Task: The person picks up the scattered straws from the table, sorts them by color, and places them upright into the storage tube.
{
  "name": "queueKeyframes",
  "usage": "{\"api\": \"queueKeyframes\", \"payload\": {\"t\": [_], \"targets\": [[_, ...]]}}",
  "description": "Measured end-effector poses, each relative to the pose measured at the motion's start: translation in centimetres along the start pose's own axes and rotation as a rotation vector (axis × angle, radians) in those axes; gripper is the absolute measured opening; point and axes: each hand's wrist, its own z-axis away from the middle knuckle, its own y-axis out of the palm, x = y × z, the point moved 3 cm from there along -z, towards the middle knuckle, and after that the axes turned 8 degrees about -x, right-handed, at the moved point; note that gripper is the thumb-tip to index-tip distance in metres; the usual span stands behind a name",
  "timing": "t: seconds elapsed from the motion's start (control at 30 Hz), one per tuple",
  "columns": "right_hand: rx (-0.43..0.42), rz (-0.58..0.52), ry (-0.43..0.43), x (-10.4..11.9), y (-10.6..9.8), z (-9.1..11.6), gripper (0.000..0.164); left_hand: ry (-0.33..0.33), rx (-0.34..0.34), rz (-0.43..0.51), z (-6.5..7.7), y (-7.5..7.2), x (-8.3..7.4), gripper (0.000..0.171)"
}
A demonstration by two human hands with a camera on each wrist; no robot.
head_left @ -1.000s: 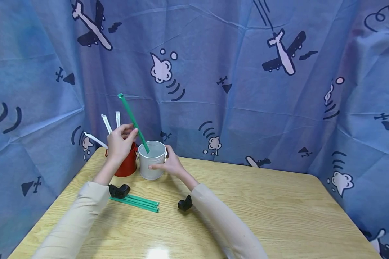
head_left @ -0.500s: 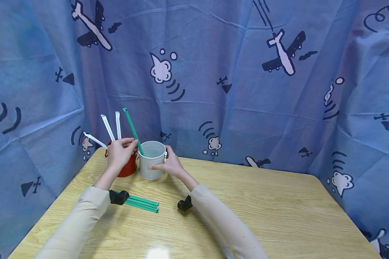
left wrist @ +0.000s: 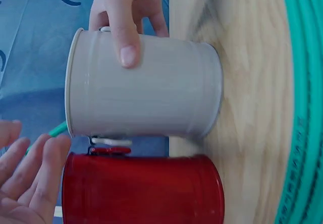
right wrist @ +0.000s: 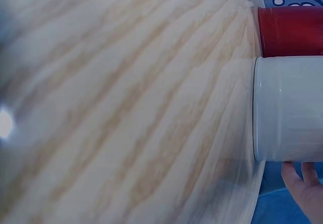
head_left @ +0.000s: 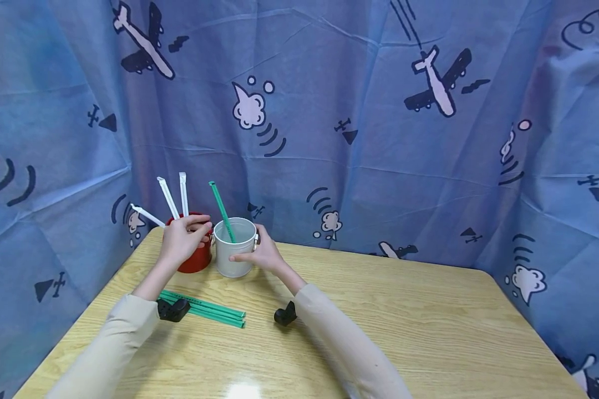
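Note:
A wrapped green straw (head_left: 222, 209) leans inside the white pail (head_left: 231, 261), its upper end sticking out above the rim. My right hand (head_left: 265, 252) grips the pail from the right, thumb on its front and fingers round the far side. My left hand (head_left: 179, 238) hovers in front of the red pail (head_left: 194, 261), to the left of the straw. In the left wrist view the left hand's fingers (left wrist: 48, 173) are extended and hold nothing. Three wrapped white straws (head_left: 167, 197) stand in the red pail, partly hidden by the left hand.
Several wrapped green straws (head_left: 217, 315) lie side by side on the wooden table (head_left: 404, 321), near the left wrist's black camera (head_left: 173, 310). The two pails stand next to each other near the back edge. A blue patterned curtain (head_left: 304, 111) hangs behind.
My left hand has lowered the green straw into the white pail, let go and drawn back slightly left. The straw now rests further right in the pail. My right hand stays put.

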Motion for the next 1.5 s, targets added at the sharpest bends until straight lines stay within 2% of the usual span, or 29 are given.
{"api": "queueKeyframes", "payload": {"t": [0.2, 0.33, 0.5, 0.73, 0.83, 0.97, 1.07, 1.2, 1.5], "targets": [[0.001, 0.0, -0.009, 0.0, 0.0, 0.0, 0.091, 0.002, 0.116, 0.046, 0.9, -0.7, 1.0, 0.038], [0.002, -0.009, -0.009, 0.0, 0.0, 0.0, 0.091, 0.006, 0.21, 0.037, 1.5, -1.1, 1.8, 0.039], [0.0, -0.01, -0.005, 0.2, -0.1, 0.1, 0.092, 0.039, 0.358, -0.02, 2.0, -1.3, 2.8, 0.042], [-0.007, -0.007, -0.003, -0.2, -0.1, -0.2, 0.093, 0.051, 0.606, -0.053, 2.5, -0.8, 4.1, 0.048], [-0.005, -0.005, -0.007, -0.1, -0.1, -0.1, 0.093, 0.08, 0.687, -0.091, 2.7, -0.7, 4.5, 0.048], [0.0, 0.0, -0.007, 0.0, 0.0, -0.1, 0.092, 0.07, 0.786, -0.108, 3.1, -0.8, 5.2, 0.052], [0.005, 0.005, -0.008, 0.0, 0.0, -0.1, 0.092, 0.089, 0.831, -0.122, 3.2, -0.9, 5.6, 0.049], [0.008, 0.004, -0.007, -0.1, 0.0, -0.2, 0.093, 0.139, 0.85, -0.144, 3.3, -1.0, 6.1, 0.04], [0.008, 0.003, 0.004, -0.1, 0.0, -0.2, 0.094, 0.122, 0.873, -0.192, 3.7, -0.9, 6.6, 0.035]]}}
